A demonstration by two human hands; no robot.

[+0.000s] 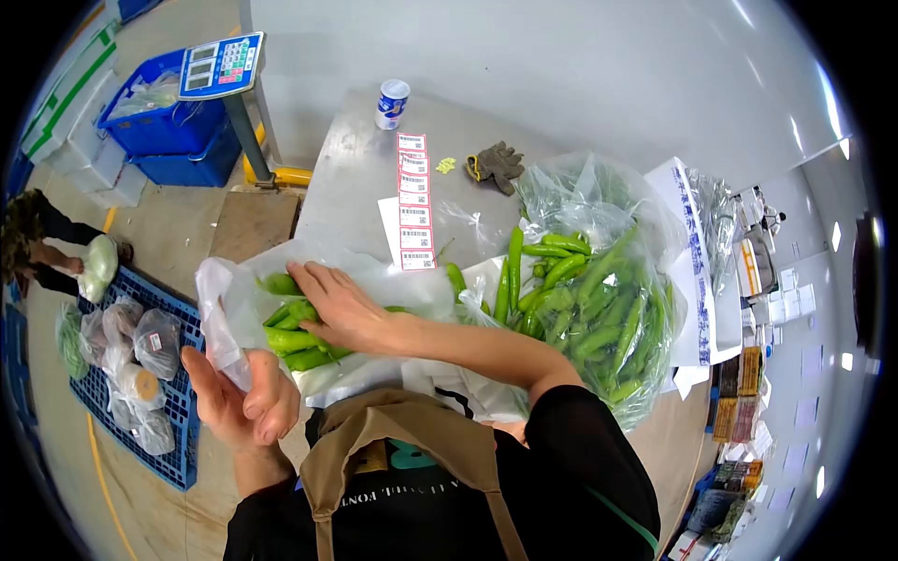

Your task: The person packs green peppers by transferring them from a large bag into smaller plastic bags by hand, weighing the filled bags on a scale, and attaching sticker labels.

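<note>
Across the metal table (351, 173), I take the small plastic bag (224, 304) as reference; it lies at the near left edge, directly before me. Green peppers (292, 340) rest inside its mouth.

My right hand (344, 304) reaches over that bag, fingers nearly straight, thumb set apart, fingertips touching the peppers; whether any are caught beneath the palm, I cannot tell. My left hand (248, 402) is at the near left corner of the bag, palm turned up and fingers half curled. A fold of plastic runs between thumb and fingers; how firmly it is pinched, I cannot tell.

Right of the small bag stands a large clear bag (622, 323) full of green peppers, several lying at its opening. Beyond the small bag, and to its right, are a strip of barcode labels (414, 201), a can (392, 105) and a dark work glove (497, 166). Left of it, on the floor, a blue pallet (186, 458) bears bagged goods (157, 343). Beyond it and leftward, a scale display (222, 65) stands before blue crates (164, 122).
</note>
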